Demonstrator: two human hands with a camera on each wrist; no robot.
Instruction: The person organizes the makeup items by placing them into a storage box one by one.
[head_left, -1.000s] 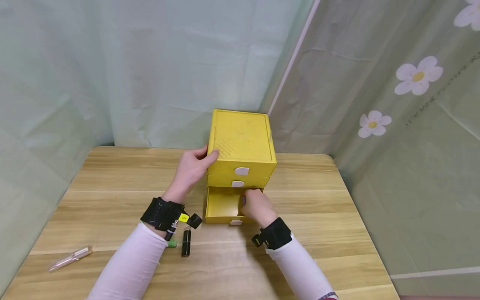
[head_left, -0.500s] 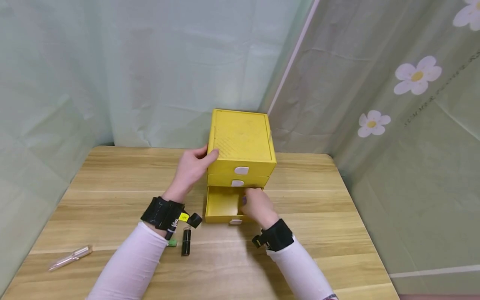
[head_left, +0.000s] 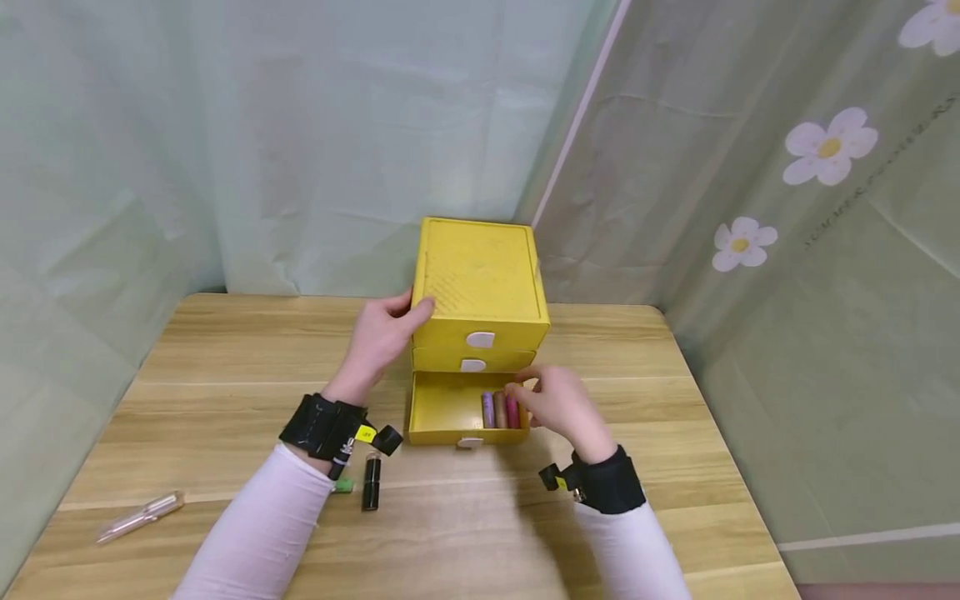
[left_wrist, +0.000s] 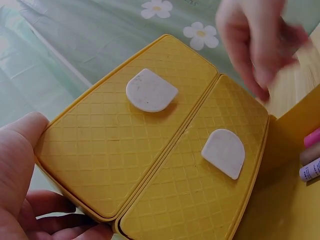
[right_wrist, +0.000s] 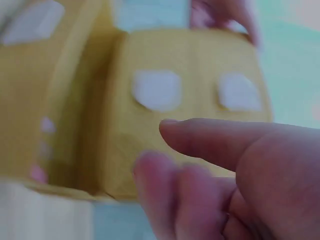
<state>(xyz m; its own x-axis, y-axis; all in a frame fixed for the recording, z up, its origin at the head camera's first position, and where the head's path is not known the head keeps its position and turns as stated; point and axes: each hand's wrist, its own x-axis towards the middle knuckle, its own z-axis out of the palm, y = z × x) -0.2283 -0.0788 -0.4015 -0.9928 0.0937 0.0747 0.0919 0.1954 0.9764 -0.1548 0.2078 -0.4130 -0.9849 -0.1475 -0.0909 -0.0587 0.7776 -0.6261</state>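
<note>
A yellow drawer cabinet [head_left: 480, 275] with white tabs stands at the back of the table, its bottom drawer [head_left: 442, 400] pulled out. My left hand [head_left: 378, 337] grips the cabinet's left side, thumb over the top edge and fingers curled against the side. Three small tubes lie side by side at the drawer's right end: a purple tube [head_left: 488, 410], a brown tube [head_left: 501, 410] and a pink tube [head_left: 513, 411]. At the drawer's right edge is my right hand [head_left: 558, 404], holding nothing, fingers loosely bent. It shows blurred in the left wrist view.
On the wooden table [head_left: 660, 433], a black tube [head_left: 371, 483] with a clear end lies near my left wrist. A green piece [head_left: 343, 486] is partly hidden by that wrist. Farther left lies a clear tube [head_left: 142, 515]. Curtains [head_left: 375, 150] hang behind the table and at its sides.
My right hand has come out of the drawer and moved right, uncovering the three tubes. The left hand stays on the cabinet.
</note>
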